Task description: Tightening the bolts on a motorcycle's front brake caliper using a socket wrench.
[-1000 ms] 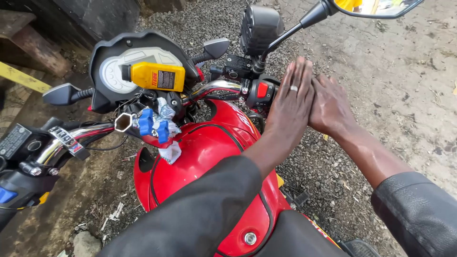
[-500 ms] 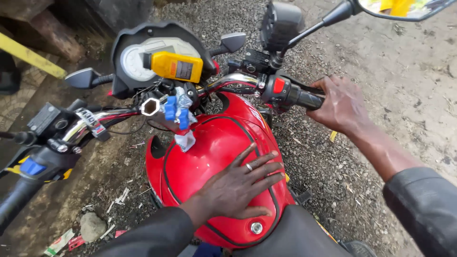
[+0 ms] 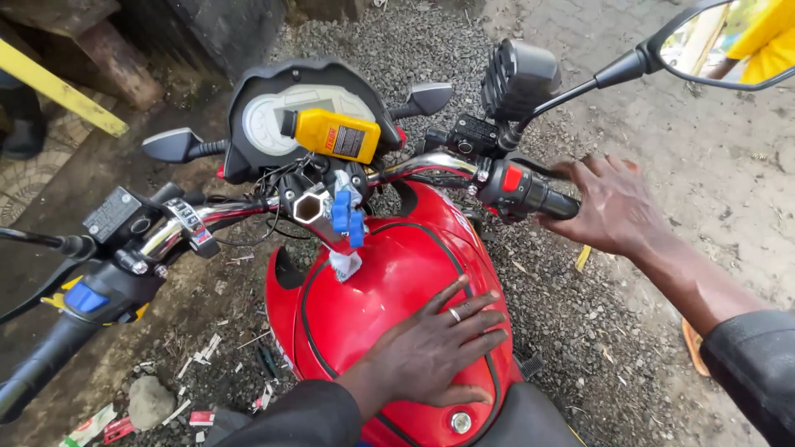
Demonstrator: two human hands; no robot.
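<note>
I look down on a motorcycle with a red fuel tank (image 3: 389,265). My left hand (image 3: 435,343) lies flat on the tank with fingers spread, a ring on one finger. My right hand (image 3: 609,207) curls around the end of the right handlebar grip (image 3: 551,201), beside a red switch. A yellow oil bottle (image 3: 335,134) lies on its side across the instrument cluster (image 3: 273,103). Blue keys (image 3: 346,217) and a hex socket (image 3: 307,206) hang near the steering head.
The left handlebar grip (image 3: 41,364) with its lever points toward the lower left. A mirror (image 3: 729,41) sticks out at the top right, reflecting something yellow. Gravel and paper litter (image 3: 195,364) cover the ground; a yellow bar (image 3: 58,87) and planks lie top left.
My left hand left the right grip, swept down and settled flat on the red tank. My right hand stayed at the right grip. The view shifted slightly.
</note>
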